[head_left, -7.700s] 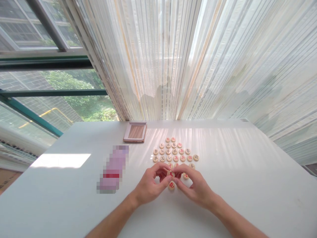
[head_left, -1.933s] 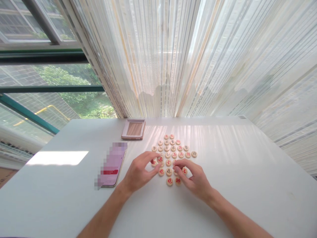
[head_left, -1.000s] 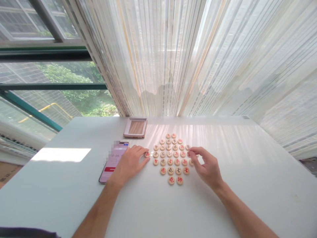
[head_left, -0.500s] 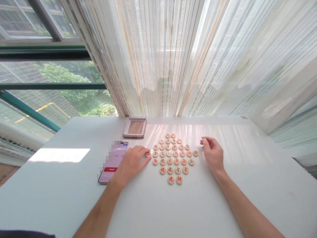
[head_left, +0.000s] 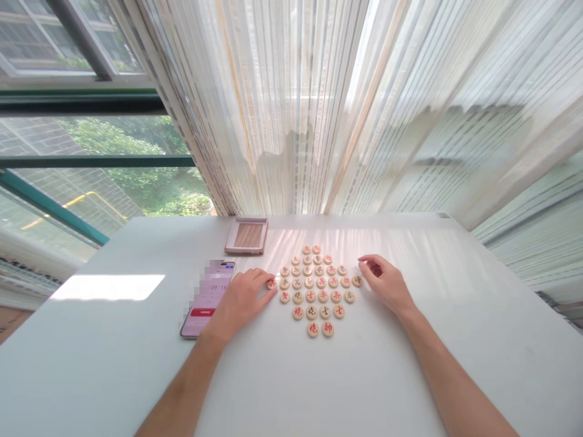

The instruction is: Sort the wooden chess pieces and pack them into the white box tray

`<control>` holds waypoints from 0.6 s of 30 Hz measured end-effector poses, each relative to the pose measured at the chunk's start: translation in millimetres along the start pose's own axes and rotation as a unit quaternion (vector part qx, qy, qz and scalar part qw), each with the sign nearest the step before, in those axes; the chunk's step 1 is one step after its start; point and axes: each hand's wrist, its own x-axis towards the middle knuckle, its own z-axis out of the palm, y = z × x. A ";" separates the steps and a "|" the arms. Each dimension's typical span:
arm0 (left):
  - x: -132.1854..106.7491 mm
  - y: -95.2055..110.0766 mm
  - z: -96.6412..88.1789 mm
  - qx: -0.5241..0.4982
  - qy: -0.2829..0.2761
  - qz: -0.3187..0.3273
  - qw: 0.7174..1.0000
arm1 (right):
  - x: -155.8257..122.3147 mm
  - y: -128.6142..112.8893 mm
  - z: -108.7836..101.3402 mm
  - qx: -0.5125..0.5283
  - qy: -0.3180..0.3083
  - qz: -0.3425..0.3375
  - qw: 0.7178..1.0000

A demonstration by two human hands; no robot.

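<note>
Misalignment is possible: left hand (head_left: 246, 297) pinches leftmost disc (head_left: 272, 283) at the end of the widest row (head_left: 309, 283); sideways slip could displace adjacent disc (head_left: 285, 283). Right hand (head_left: 385, 281), loosely parted, apparently empty, sits near rightmost disc (head_left: 357, 281).

- White desk (head_left: 291, 382), a bright sunlit patch (head_left: 109, 287) at its left
- Striped sheer curtain (head_left: 296, 91) behind it, daylight glowing through
- Dark-framed window (head_left: 91, 162) at left, showing green foliage (head_left: 122, 141) and a brick wall (head_left: 75, 182) outside

Left hand (head_left: 241, 301) palm-down, pinching, right hand (head_left: 386, 284) loosely curled
</note>
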 end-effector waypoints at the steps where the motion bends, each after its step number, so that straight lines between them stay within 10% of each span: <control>1: -0.2 0.3 -0.1 0.000 0.000 0.000 1.000 | -0.7 -0.1 0.0 -0.009 -0.004 -0.005 1.000; 18: 0.7 2.3 0.5 0.007 0.014 0.006 1.000 | -3.2 8.5 6.9 -0.055 -0.030 -0.050 0.997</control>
